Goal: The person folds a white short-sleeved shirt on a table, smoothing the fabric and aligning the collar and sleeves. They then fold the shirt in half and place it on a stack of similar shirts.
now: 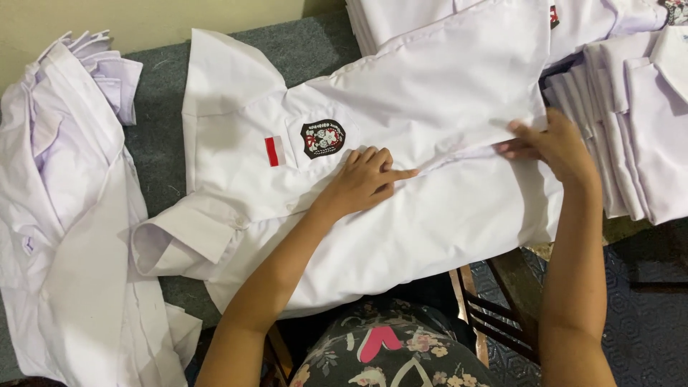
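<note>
Spread flat over grey felt-covered table (315, 50): white short-sleeved cotton shirt (430, 215). On its chest pocket, round black embroidered badge (322, 138); just beside, small red-and-white rectangular patch (274, 151). Left hand (362, 180) pressed on the front edge, fingers half curled, forefinger straight. Right hand (552, 143) pinching the hem, fingers closed on cloth. Left: loose heap of white shirts (64, 215). Right: stack of folded white shirts (638, 115), close behind right hand.

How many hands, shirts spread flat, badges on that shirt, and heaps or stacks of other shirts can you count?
Hands: 2, the left hand and the right hand
Shirt spread flat: 1, the white shirt
Badges on it: 2, the red and white flag patch and the round dark crest
Shirt heaps or stacks: 2, loose heap and folded stack
Total: 7
</note>
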